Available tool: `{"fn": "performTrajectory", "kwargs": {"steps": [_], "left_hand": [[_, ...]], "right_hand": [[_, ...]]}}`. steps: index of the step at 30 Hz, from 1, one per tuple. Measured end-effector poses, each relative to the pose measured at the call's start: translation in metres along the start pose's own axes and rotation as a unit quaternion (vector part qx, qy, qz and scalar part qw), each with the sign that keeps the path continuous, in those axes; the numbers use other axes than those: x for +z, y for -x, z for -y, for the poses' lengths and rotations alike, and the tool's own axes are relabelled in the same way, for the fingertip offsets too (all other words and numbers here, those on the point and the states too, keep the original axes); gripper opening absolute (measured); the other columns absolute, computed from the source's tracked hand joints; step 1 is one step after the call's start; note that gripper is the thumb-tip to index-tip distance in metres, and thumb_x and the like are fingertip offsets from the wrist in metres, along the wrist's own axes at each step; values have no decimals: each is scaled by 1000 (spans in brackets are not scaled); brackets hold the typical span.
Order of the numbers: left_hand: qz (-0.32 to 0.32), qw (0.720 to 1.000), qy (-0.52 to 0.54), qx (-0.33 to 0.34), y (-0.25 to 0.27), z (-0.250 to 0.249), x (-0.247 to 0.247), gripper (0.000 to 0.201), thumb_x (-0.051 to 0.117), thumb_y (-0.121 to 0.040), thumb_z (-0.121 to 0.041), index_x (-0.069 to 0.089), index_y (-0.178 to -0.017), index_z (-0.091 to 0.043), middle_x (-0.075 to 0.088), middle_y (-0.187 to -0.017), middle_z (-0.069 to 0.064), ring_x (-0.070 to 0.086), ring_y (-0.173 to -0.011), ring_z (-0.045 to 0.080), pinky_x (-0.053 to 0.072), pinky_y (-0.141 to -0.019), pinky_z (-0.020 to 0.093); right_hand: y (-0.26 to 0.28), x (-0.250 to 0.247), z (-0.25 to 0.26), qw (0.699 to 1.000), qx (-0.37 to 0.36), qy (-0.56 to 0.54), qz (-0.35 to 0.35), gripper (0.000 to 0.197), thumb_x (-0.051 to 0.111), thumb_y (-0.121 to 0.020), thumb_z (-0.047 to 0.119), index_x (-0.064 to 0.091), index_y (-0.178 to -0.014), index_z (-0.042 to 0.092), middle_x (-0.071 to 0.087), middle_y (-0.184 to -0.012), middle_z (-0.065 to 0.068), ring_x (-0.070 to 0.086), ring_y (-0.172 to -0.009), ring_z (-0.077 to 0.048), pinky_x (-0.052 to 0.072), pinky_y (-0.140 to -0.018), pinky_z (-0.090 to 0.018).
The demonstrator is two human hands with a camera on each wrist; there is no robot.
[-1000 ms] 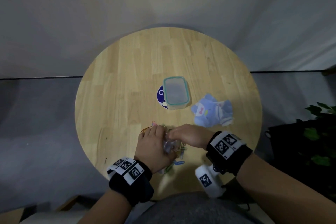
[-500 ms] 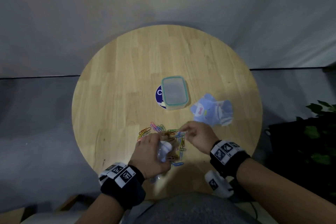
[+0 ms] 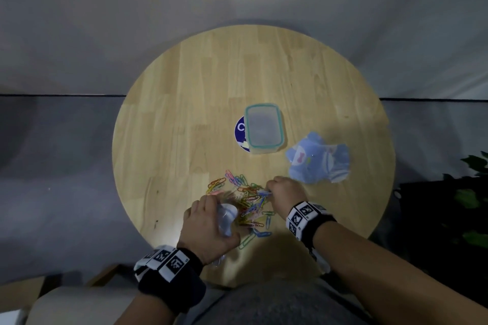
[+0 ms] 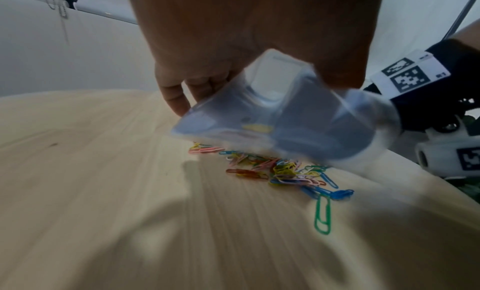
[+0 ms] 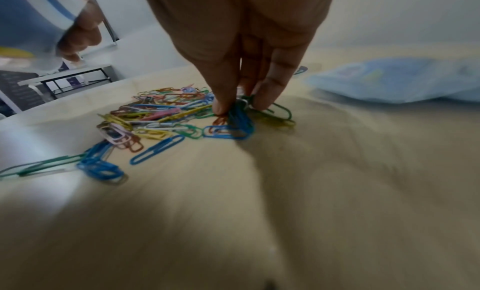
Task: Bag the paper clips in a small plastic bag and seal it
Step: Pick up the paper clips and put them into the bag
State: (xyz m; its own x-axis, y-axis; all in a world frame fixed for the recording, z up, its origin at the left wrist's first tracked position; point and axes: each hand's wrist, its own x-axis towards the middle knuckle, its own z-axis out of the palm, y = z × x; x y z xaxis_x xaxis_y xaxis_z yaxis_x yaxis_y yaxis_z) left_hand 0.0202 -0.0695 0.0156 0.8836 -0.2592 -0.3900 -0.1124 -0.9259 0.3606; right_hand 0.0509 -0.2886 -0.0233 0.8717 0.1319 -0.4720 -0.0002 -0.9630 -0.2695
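A heap of coloured paper clips (image 3: 245,200) (image 5: 161,117) (image 4: 283,171) lies on the round wooden table (image 3: 184,113) near its front edge. My left hand (image 3: 208,227) (image 4: 233,47) holds a small clear plastic bag (image 3: 227,219) (image 4: 285,117) just above the clips, with a yellow clip showing inside it. At the heap's right side, my right hand (image 3: 284,192) (image 5: 241,101) pinches a few blue and green clips between thumb and fingers.
A lidded clear plastic box (image 3: 263,128) with a teal rim sits on a blue round sticker (image 3: 239,129) at the table's middle. A crumpled pale blue printed bag (image 3: 318,158) (image 5: 394,78) lies right of it. A dark plant (image 3: 472,200) stands off the table's right edge.
My hands have drawn apart: the left pulled the bag back toward me, uncovering the clips. The right moved to the heap's right edge and pinched some clips.
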Motion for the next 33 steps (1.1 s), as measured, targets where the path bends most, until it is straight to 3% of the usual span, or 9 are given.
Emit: {"fn": "performTrajectory", "kwargs": {"steps": [7,9,11,14,17,20,24,30,33], "left_hand": [[-50,999,-14,5,-21,-12,2,73,56,-48,-62,48,-103,-14,46,-91,-1,50,-89,28,37,-76,36],[-51,999,-14,13,-27,-18,4,79,59,-52,-70,48,-108,-16,49,-97,-1,49,-93,25,37,-81,36],[-38,999,-21,20,-33,-25,7,83,58,-56,-79,46,-111,-18,49,-102,-1,47,-97,24,36,-84,36],[-40,998,-16,43,-40,-35,11,87,60,-55,-78,47,-115,-17,52,-104,1,49,-98,27,38,-85,37],[-79,994,5,79,-44,-45,12,81,62,-53,-72,52,-108,-14,54,-96,3,53,-88,29,40,-78,36],[-129,986,25,99,-47,-57,6,78,59,-54,-69,52,-107,-12,53,-94,3,51,-84,28,38,-75,35],[-178,978,53,94,-50,-70,-2,78,62,-52,-66,47,-109,-14,50,-95,3,48,-87,26,36,-78,36],[-205,975,47,77,-56,-75,-10,76,53,-51,-62,47,-108,-12,52,-94,4,50,-86,28,33,-78,37],[-205,975,40,74,-58,-77,-10,77,52,-50,-62,51,-107,-10,53,-93,5,51,-85,29,35,-78,38]], "right_hand": [[10,-15,-12,974,106,-199,-7,7,63,-83,11,67,-81,5,68,-85,-16,62,-85,-30,48,-75,-31],[17,-25,-16,960,127,-248,-26,24,70,-78,10,56,-58,15,59,-64,-4,56,-70,-21,42,-65,-26],[23,-38,-15,939,147,-307,-44,39,75,-74,9,45,-50,17,44,-52,6,46,-57,-10,41,-57,-22],[27,-55,-9,868,172,-460,-75,17,75,-75,5,62,-65,1,52,-56,1,51,-51,-15,54,-55,-27],[24,-71,4,773,176,-603,-88,14,71,-76,-5,58,-73,-1,54,-62,-5,49,-48,-17,51,-43,-21],[19,-82,14,726,176,-653,-127,21,70,-77,-4,59,-63,7,55,-58,-6,49,-47,-17,50,-44,-21],[15,-82,24,668,202,-693,-183,15,71,-77,1,65,-66,8,60,-53,-1,53,-45,-13,52,-56,-30],[17,-85,28,679,230,-634,-289,18,69,-79,2,63,-65,11,58,-49,4,50,-38,-7,51,-55,-30],[16,-89,26,683,233,-623,-303,16,69,-80,2,63,-67,10,59,-49,5,50,-38,-6,52,-56,-30]]}}
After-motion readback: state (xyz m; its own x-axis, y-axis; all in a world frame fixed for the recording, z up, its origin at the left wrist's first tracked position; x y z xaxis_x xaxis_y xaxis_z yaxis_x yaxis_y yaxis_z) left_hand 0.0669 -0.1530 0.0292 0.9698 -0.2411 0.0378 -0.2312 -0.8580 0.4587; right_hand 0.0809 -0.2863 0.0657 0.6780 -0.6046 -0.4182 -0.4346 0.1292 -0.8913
